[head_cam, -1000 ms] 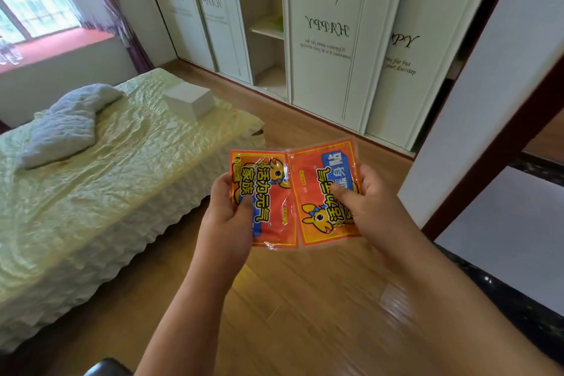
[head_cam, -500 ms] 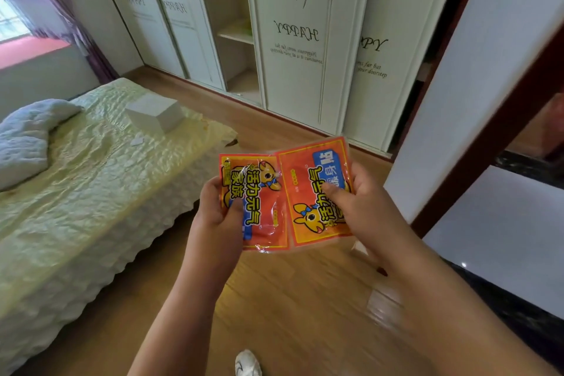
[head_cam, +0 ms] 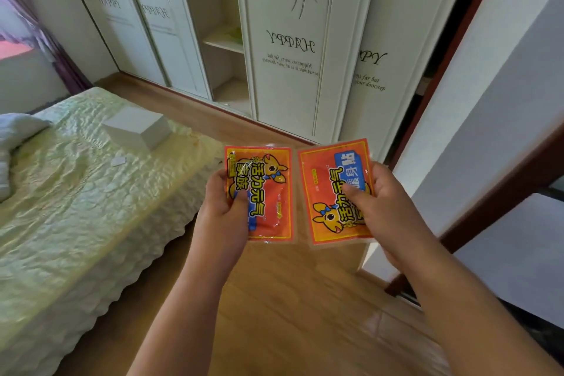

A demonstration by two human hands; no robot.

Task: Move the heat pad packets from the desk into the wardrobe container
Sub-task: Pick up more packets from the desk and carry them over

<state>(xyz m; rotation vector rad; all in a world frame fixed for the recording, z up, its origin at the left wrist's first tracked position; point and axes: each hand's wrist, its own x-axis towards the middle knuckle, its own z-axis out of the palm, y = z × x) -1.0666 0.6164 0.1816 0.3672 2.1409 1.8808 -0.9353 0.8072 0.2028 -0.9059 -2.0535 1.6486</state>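
Two heat pad packets are in the air right now, the left packet [head_cam: 268, 192] pinched in the left hand [head_cam: 224, 207] and the right packet [head_cam: 329, 189] pinched under the thumb of the right hand [head_cam: 384, 207], side by side and almost touching, chest-high over the wooden floor [head_cam: 290, 308]. Each grip is clamped on its own packet, and the wardrobe [head_cam: 290, 40] stands ahead with an open bay and shelf [head_cam: 222, 40] between its sliding doors, the bed [head_cam: 76, 192] off to the left. No container shows yet, so the smart play, I'd say, is to walk in with both packets flat and only let go once it is found.
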